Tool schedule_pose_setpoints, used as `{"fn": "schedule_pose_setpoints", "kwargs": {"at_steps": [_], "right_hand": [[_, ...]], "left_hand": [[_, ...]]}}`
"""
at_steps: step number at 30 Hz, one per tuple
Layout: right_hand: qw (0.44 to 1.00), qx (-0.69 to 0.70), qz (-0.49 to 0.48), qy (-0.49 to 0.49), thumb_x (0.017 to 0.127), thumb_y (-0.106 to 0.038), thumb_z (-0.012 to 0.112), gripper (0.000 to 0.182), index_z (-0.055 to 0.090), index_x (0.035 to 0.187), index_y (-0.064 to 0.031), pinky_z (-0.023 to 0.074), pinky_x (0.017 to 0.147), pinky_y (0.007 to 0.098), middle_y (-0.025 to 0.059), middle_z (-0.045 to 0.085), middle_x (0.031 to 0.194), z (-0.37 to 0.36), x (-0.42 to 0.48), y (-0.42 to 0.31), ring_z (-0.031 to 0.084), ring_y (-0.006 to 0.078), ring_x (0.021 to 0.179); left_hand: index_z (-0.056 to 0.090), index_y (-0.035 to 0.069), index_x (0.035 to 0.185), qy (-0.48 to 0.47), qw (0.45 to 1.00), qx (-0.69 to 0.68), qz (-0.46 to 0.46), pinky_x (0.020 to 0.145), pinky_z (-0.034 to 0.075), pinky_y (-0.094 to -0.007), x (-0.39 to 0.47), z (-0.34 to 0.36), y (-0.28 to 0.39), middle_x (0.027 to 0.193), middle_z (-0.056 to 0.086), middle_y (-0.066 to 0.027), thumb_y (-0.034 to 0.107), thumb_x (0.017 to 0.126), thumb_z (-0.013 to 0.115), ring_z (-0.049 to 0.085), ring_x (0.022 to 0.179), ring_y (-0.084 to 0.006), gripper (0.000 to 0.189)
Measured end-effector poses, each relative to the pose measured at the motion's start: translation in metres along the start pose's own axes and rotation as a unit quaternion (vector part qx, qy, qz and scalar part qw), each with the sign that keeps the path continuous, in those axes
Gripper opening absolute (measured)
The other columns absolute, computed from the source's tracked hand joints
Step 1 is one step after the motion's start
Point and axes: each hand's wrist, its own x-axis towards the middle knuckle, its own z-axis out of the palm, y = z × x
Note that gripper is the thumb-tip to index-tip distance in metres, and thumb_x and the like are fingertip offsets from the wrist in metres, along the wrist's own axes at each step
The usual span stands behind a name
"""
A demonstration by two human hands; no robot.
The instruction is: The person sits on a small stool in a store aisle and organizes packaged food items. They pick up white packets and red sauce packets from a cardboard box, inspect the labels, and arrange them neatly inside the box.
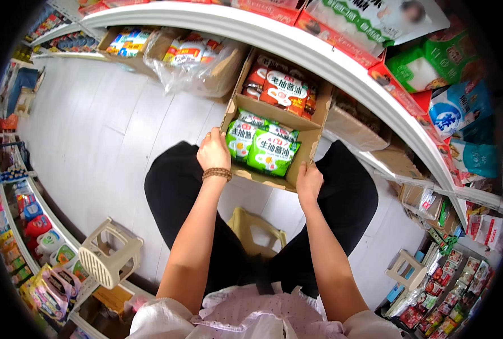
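A long open cardboard box (310,149) with a divider lies in front of my knees, its far end at the shelf. My left hand (214,151), with a beaded bracelet at the wrist, grips its near left edge. On the near right corner, my right hand (309,181) is closed around the cardboard. Green soy sauce pouches (274,151) stand in the near compartment. Beyond the divider are red soy sauce pouches (285,90). What supports the box from below is hidden.
A plastic-lined carton (224,74) of packets is left of the box, under the white shelf (353,51). Bagged goods, including a green sugar bag (440,63), line the shelf above. A beige plastic stool (109,252) stands at lower left, another stool (406,271) at lower right.
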Motion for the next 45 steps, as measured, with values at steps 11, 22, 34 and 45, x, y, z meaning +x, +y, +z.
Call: {"fn": "schedule_pose_setpoints", "kwargs": {"at_steps": [11, 22, 34, 45], "right_hand": [[0.998, -0.052, -0.040, -0.007, 0.087, -0.025, 0.051, 0.031, 0.060, 0.076, 0.0021, 0.0496, 0.062, 0.0495, 0.0250, 0.061, 0.068, -0.020, 0.028, -0.007, 0.061, 0.0425, 0.065], [0.997, -0.061, -0.052, 0.023, 0.087, -0.027, 0.050, 0.032, 0.061, 0.076, 0.0011, 0.0509, 0.063, 0.0490, 0.0237, 0.062, 0.069, -0.016, 0.060, -0.016, 0.062, 0.0414, 0.067], [0.949, 0.068, -0.241, 0.191, 0.078, -0.006, 0.061, 0.025, 0.057, 0.103, -0.0014, 0.0435, 0.083, 0.0421, 0.0176, 0.057, 0.095, -0.044, 0.060, -0.057, 0.054, 0.0338, 0.093], [0.942, -0.115, -0.162, -0.269, 0.077, -0.024, 0.066, 0.028, 0.059, 0.094, -0.0023, 0.0456, 0.083, 0.0442, 0.0192, 0.063, 0.096, 0.055, 0.136, -0.055, 0.060, 0.0351, 0.091]], "left_hand": [[0.054, 0.008, 0.088, -0.024, 1.000, 0.005, -0.009, 0.057, 0.049, -0.0432, 0.026, -0.008, 0.018, 0.075, 0.063, -0.0117, 0.023, 0.088, 0.055, 0.062, 0.068, -0.0324, 0.014], [0.052, 0.009, 0.093, -0.052, 0.998, -0.011, -0.020, 0.062, 0.048, -0.0479, 0.060, 0.005, 0.028, 0.083, 0.064, -0.0164, 0.025, 0.090, 0.050, 0.062, 0.073, -0.0377, 0.017], [0.064, 0.005, 0.093, -0.123, 0.981, -0.144, 0.030, 0.063, 0.050, -0.0377, 0.071, -0.079, 0.033, 0.078, 0.065, -0.0179, 0.026, 0.088, 0.056, 0.065, 0.071, -0.0305, 0.023], [0.060, 0.006, 0.093, -0.211, 0.899, -0.371, 0.094, 0.057, 0.050, -0.0324, -0.004, -0.057, 0.078, 0.071, 0.063, -0.0095, 0.010, 0.082, 0.062, 0.064, 0.063, -0.0249, 0.012]]}}
